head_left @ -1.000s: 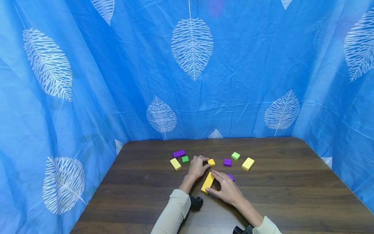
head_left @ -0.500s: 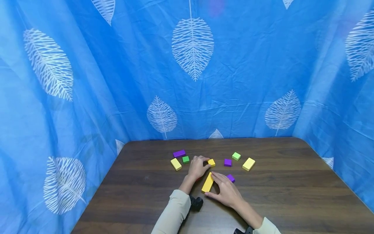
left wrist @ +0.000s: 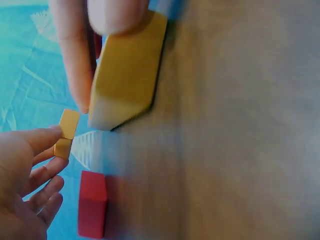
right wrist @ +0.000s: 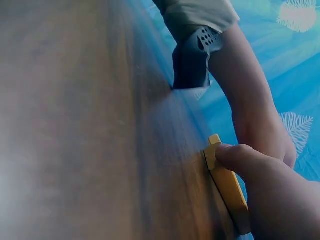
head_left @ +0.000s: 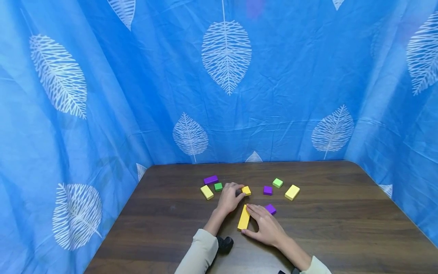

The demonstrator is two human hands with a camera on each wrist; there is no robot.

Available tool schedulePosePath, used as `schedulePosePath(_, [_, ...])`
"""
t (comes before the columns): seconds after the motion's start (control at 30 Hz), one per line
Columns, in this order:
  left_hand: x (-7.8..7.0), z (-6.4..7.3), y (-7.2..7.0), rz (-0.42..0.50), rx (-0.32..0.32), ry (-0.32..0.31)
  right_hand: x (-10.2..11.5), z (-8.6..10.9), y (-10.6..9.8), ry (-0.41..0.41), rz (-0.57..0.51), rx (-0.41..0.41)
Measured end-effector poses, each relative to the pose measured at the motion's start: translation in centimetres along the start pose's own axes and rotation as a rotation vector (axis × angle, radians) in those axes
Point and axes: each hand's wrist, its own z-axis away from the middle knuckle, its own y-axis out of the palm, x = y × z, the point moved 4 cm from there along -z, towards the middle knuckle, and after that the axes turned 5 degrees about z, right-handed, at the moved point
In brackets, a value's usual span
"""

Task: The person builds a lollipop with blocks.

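In the head view my left hand (head_left: 229, 198) pinches a small yellow block (head_left: 246, 190) between thumb and fingers. The left wrist view shows this small block (left wrist: 69, 124) upright at those fingertips. Nearer the body, my right hand (head_left: 267, 226) grips a long yellow block (head_left: 243, 218), thumb at its near end and fingertips by its far end. The thumb also shows on the long block (right wrist: 231, 192) in the right wrist view. A red block (left wrist: 92, 205) stands beside the left hand in the left wrist view; that hand hides it in the head view.
Left of the hands lie a purple block (head_left: 210, 179), a pale yellow block (head_left: 207, 192) and a green block (head_left: 218, 187). To the right are purple blocks (head_left: 268, 190), a light green block (head_left: 278, 183) and another pale yellow block (head_left: 292, 192). A blue curtain (head_left: 164, 95) surrounds the wooden table (head_left: 342, 228).
The long yellow block has come slightly nearer the body and turned a little, with my right hand on it. My left hand and the small yellow block have shifted slightly left.
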Motion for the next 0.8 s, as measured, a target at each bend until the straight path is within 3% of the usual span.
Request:
schedulePosePath(0.33, [-0.9,4.0,-2.5,0.193,-0.01,0.101,1.3,2.5,-1.2,-0.097,-0.035,-0.021])
schedulePosePath(0.53, [-1.3,6.5,-2.9,0.287,-0.017,0.122,2.4,4.0,-1.8,-0.186,-0.086,-0.064])
schedulePosePath(0.63, [-1.4,7.2,-2.7,0.306,0.001,0.112,2.8,4.6,-2.0,-0.208,-0.114,-0.067])
schedulePosePath(0.8, [-1.5,7.8,-2.2,0.245,0.037,0.089,3.4,5.3,-2.0,-0.223,-0.14,-0.026])
